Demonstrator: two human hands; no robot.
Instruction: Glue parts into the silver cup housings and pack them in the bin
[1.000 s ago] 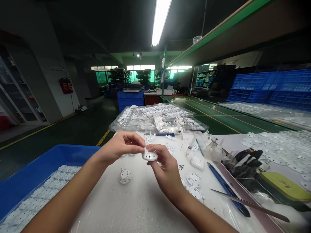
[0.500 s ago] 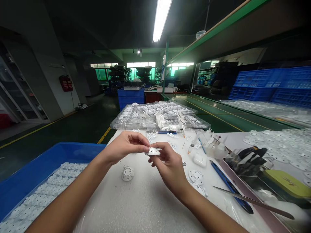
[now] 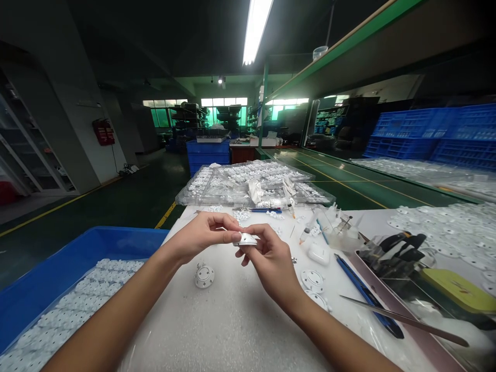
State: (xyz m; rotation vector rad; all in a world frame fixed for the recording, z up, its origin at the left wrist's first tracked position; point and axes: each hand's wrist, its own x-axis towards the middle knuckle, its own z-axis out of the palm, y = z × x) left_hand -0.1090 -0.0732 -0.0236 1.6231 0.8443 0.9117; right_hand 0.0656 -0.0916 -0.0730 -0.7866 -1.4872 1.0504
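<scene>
My left hand (image 3: pixel 203 233) and my right hand (image 3: pixel 269 258) meet above the white table (image 3: pixel 232 330), both pinching one small round white plastic part (image 3: pixel 245 239) held flat between the fingertips. Another round white part (image 3: pixel 204 275) with holes lies on the table just below my left hand. Two similar discs (image 3: pixel 312 280) lie to the right of my right wrist.
A blue bin (image 3: pixel 70 268) of white discs stands at the left. Clear trays (image 3: pixel 251 187) of small parts sit at the back. At the right are a blue knife (image 3: pixel 366 298), long tweezers (image 3: pixel 403 320), a tray with black pliers (image 3: pixel 403 243) and scattered white discs (image 3: pixel 445 232).
The held part has tipped from showing its domed underside to lying flat and edge-on between the fingers. Both hands rose slightly and stayed together.
</scene>
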